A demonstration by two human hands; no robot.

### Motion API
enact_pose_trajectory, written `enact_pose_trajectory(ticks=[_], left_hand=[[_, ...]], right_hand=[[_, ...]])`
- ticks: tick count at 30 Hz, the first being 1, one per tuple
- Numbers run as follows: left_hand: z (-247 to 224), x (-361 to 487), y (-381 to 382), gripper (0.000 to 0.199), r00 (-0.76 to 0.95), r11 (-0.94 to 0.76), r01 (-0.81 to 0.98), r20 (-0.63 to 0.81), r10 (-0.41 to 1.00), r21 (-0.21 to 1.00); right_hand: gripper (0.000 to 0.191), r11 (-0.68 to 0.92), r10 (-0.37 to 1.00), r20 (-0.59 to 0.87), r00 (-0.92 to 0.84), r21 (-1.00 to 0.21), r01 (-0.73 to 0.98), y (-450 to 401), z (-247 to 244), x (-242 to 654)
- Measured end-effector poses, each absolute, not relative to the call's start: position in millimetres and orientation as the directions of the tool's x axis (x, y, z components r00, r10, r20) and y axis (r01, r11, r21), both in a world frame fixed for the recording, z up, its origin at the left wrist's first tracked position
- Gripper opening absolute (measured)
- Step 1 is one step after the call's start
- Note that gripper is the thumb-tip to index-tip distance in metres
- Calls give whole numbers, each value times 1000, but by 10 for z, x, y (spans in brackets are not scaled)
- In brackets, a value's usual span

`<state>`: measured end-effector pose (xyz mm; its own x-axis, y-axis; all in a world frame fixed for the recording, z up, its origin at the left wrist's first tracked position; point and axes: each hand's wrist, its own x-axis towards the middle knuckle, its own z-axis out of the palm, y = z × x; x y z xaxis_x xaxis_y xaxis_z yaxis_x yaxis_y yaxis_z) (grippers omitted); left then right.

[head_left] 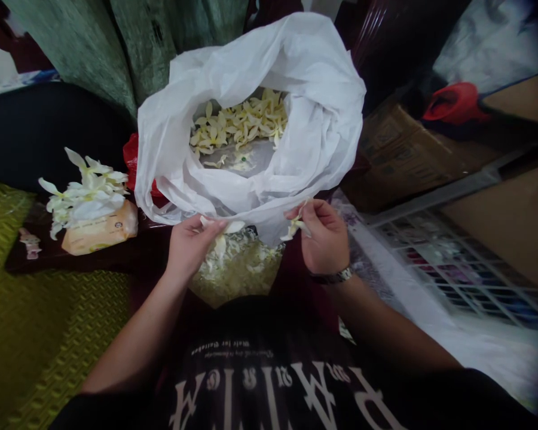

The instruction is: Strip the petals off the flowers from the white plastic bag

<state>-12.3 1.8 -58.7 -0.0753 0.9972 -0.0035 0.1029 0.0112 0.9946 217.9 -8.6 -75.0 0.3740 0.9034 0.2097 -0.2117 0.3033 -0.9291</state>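
Observation:
My left hand (189, 243) is closed in a pinch on a pale flower (234, 227), just below the near rim of a white plastic bag (327, 137). My right hand (326, 236) pinches another cream-white flower (295, 227) between thumb and fingers. The bag stands wide open, and a heap of yellowish-white flowers (251, 116) lies inside it. Beneath my hands, a clear bag (237, 275) with pale contents rests near my lap. To the left, a bunch of white flowers (89, 188) lies on an orange-and-cream packet (101, 230).
A red plastic bag (131, 158) shows behind the packet. A small pink item (30, 243) lies at the left end of the dark surface. On the right are a cardboard box (399, 161), a red object (455, 103) and a white wire rack (470, 275). Yellow-green matting (72, 322) covers the floor.

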Motion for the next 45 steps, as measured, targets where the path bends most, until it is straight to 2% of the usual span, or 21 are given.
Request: enact_pose_trajectory(ticks=[3, 5, 8, 10, 12, 14, 17, 18, 21, 23, 26, 30, 33, 39, 42, 45], left_hand=[[-574, -150, 55, 35, -35, 29, 102, -26, 999, 994], [-543, -129, 74, 39, 10, 63, 69, -63, 998, 996], [-461, -46, 87, 45, 67, 122, -65, -117, 991, 990], [-383, 27, 84, 44, 68, 136, -163, -126, 990, 977], [-301, 100, 81, 41, 61, 142, -240, -131, 989, 960], [-236, 158, 87, 36, 73, 143, -292, -127, 989, 946], [-202, 209, 119, 27, 87, 114, -328, -90, 992, 938], [-206, 219, 133, 25, 86, 105, -336, -81, 993, 936], [-236, 235, 163, 25, 82, 99, -337, -76, 994, 936], [-246, 240, 164, 27, 77, 113, -314, -93, 993, 943], [-237, 229, 147, 33, 55, 125, -258, -115, 992, 958], [-228, 172, 138, 38, 86, 96, -240, -78, 993, 966], [-236, 120, 126, 34, 129, 90, -206, -64, 990, 975], [-203, 58, 28, 30, 112, -37, -95, 48, 993, 995], [-132, 35, 44, 38, 100, -32, -89, 41, 994, 996], [-48, 33, 117, 54, 86, -10, -148, 23, 996, 989]], right_hand=[[23, 206, 943, 218, 250, -976, 73, -131, -795, 2368], [24, 180, 967, 221, 127, -944, 275, -179, -804, 2419], [33, 299, 942, 334, 17, -866, 401, -270, -746, 2353], [30, 367, 924, 379, -45, -850, 379, -331, -670, 2242], [27, 367, 930, 346, -120, -874, 319, -370, -598, 2111], [32, 358, 932, 322, -166, -891, 280, -372, -553, 1986], [45, 399, 917, 370, -152, -874, 278, -309, -538, 1843], [43, 416, 909, 389, -150, -869, 268, -277, -540, 1810], [22, 433, 900, 409, -153, -880, 195, -183, -546, 1753], [20, 376, 924, 362, -127, -920, 111, -137, -551, 1747], [23, 191, 978, 197, -67, -978, -89, -96, -563, 1774], [27, 74, 997, 76, 9, -935, -346, -69, -555, 1831], [30, 45, 999, 34, 34, -902, -429, -55, -520, 1862], [31, 36, 999, 40, -4, -944, -329, -67, -468, 1934], [33, 90, 993, 99, -70, -989, -115, -95, -447, 2004], [37, 208, 978, 207, -29, -976, 59, -137, -427, 2024]])
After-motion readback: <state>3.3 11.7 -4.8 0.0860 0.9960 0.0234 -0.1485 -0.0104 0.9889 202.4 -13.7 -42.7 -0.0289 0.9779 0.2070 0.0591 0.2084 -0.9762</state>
